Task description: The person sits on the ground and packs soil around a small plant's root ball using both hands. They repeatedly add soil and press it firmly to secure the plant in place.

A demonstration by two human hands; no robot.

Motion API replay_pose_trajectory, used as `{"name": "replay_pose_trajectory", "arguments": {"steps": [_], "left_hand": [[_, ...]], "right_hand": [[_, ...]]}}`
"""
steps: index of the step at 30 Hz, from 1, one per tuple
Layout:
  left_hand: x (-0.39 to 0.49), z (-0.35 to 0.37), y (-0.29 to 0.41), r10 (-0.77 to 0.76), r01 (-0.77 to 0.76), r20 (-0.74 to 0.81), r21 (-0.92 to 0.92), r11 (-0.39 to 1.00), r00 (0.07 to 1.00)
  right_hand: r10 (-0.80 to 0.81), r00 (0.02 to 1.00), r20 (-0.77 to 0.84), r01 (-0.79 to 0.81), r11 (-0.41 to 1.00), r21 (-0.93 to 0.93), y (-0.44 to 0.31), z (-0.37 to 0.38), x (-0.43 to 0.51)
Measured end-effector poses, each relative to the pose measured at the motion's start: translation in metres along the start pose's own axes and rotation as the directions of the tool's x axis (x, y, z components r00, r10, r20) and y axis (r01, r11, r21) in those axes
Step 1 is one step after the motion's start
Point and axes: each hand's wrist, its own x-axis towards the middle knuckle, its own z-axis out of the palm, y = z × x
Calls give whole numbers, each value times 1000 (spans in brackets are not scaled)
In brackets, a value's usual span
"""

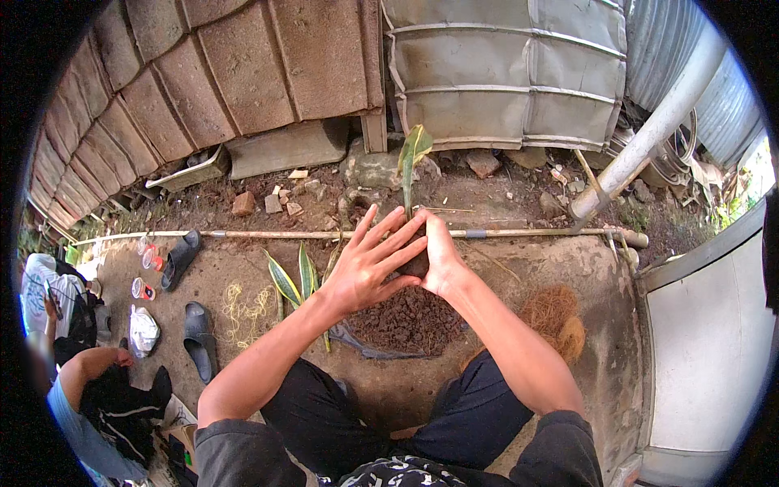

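My left hand and my right hand are cupped around a dark ball of soil, in front of me at the centre. A variegated snake plant leaf rises upright out of the top of the ball, beyond my fingertips. Below my hands a heap of loose dark soil lies on a dark plastic sheet. More snake plant leaves stand left of my left wrist. My forearm and hand partly hide their lower ends. The underside of the soil ball is hidden.
Coconut fibre lies at the right, and tangled yellow twine at the left. Farther left are black clogs, plastic cups, a white plastic bag and two seated people. A long thin pipe crosses the ground beyond my hands.
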Motion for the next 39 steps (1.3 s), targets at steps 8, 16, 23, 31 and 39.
{"name": "replay_pose_trajectory", "arguments": {"steps": [8,16,23,31,39], "left_hand": [[10,-12,-3,49,-49,2,-10,999,999],[4,-16,-8,-58,55,-33,-83,995,998],[-2,-16,-14,-23,14,-146,-65,998,989],[3,-17,-13,-107,95,-229,-62,994,967],[7,-14,-7,-161,153,-206,-52,987,965]], "right_hand": [[-57,992,112,61,998,-32,-2,-6,8],[-84,988,126,76,995,67,1,-8,11],[-45,991,129,17,977,211,2,-16,24],[-105,994,40,97,982,161,-1,-10,19],[-257,966,-28,258,966,17,9,-9,26]]}}
